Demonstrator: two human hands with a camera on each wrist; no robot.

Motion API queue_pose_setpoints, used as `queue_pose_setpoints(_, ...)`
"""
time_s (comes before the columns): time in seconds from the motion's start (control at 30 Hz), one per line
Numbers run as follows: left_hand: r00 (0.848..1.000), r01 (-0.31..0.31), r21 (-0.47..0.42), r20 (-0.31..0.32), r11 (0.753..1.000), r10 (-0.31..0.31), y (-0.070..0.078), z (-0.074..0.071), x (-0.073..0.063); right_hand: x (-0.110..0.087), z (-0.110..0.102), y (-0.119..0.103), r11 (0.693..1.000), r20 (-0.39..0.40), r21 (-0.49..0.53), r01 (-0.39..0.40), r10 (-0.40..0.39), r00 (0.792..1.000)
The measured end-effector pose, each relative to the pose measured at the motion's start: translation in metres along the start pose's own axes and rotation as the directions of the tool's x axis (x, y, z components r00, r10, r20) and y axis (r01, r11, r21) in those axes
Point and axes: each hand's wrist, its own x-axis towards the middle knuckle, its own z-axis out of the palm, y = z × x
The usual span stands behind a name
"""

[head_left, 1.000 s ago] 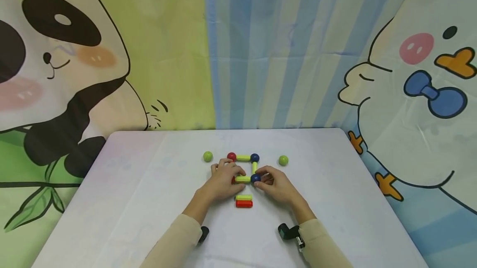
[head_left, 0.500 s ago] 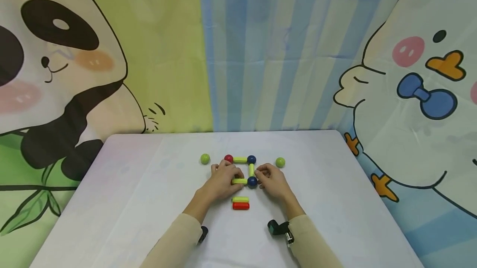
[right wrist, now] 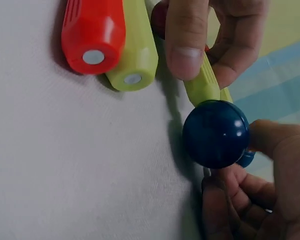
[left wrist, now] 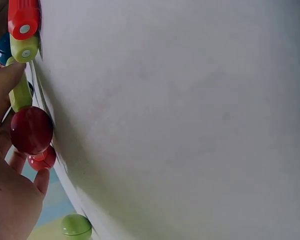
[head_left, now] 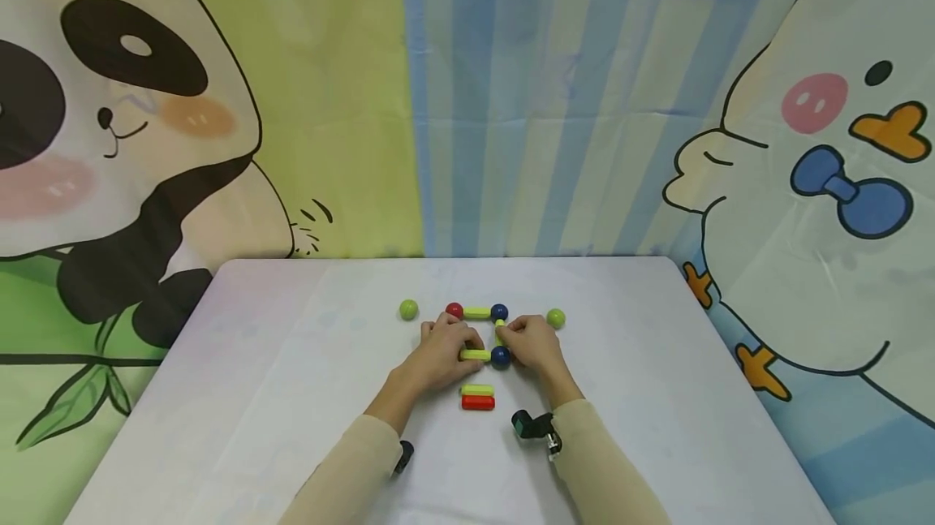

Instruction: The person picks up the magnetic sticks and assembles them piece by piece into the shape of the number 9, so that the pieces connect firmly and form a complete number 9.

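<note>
the trouble here would likely come from the corners: if the right hand [head_left: 536, 342] pulls the side rod [head_left: 500, 340] off line, its joint with the near blue ball [head_left: 500, 357] could let go, and a round ball set loose might roll. the left hand [head_left: 442, 353], pinching the near rod [head_left: 475, 355] between thumb and finger, seems to steady that edge; too much twist there could swing the near red ball [left wrist: 31, 130] out of place or knock the far red ball [head_left: 454, 311], which sits just beside its fingertips. the right fingers are drawn together and appear clamped on the side rod, though the near blue ball hides the contact from the right wrist view. a sleeve or wrist camera could also nudge the loose red rod [head_left: 478, 402] and loose yellow-green rod [head_left: 477, 389], lying side by side nearer the person.

the balls are glossy, hard-looking spheres (plastic, i would guess), and a seam shows on the left green ball [left wrist: 77, 233]; the right green ball [head_left: 556, 319] rests near the right hand. the rods are stubby, with faceted ends, ribbed sides and pale round discs, perhaps magnets. the far rod [head_left: 477, 313] links far red ball and far blue ball [head_left: 499, 311] on the smooth white table [head_left: 292, 403].
</note>
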Motion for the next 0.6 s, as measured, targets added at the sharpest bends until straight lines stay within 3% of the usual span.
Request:
queue_pose_setpoints(0.3, 1.0, -0.016, -0.033, 0.01, 0.999, 0.016, -0.0013, 0.0041, 0.0048, 0.0025, -0.0017, 0.0002, 1.0, -0.008, 0.016, -0.023, 0.023, 1.0)
queue_pose_setpoints(0.43, 0.999, -0.038, 0.0, -0.012, 0.999, 0.038, -0.0019, 0.0052, 0.0073, 0.0043, -0.0031, 0.0012, 1.0, -0.02, 0.022, -0.02, 0.02, 1.0)
queue_pose_setpoints(0.6, 0.999, 0.014, 0.013, -0.034, 1.0, -0.014, -0.0046, 0.0047, 0.0068, 0.007, -0.0008, 0.0069, 0.998, 0.001, 0.056, -0.008, 0.008, 1.0)
